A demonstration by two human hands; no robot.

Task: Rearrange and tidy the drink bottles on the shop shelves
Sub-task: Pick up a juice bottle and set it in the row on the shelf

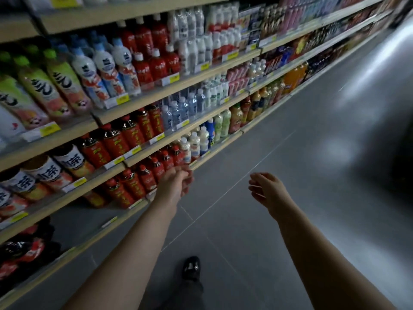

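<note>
The left hand [176, 183] reaches toward the lower shelf [138, 205], fingers loosely curled and gripping nothing, just beside the row of red-labelled bottles [146, 177] with red caps; whether it touches one I cannot tell, as the picture is blurred there. The right hand [267, 190] hangs over the grey tiled floor [290, 153], well apart from the shelves, fingers spread open and empty. Just past the left hand's fingertips stand pale milky bottles [194, 145], then a blue one. Above the left hand, a shelf up, are more red bottles with dark shoulders [125, 135]; their yellow writing is too smeared to read. To the left of that arm lie white-labelled bottles bearing the large character 茶 [48, 171]. Higher still, green-capped bottles [60, 79] show bold black brush strokes, unreadable. Yellow price tags [123, 100] line the shelf edges, their print illegible. Below the arms, a black shoe [190, 267] rests on the floor.
</note>
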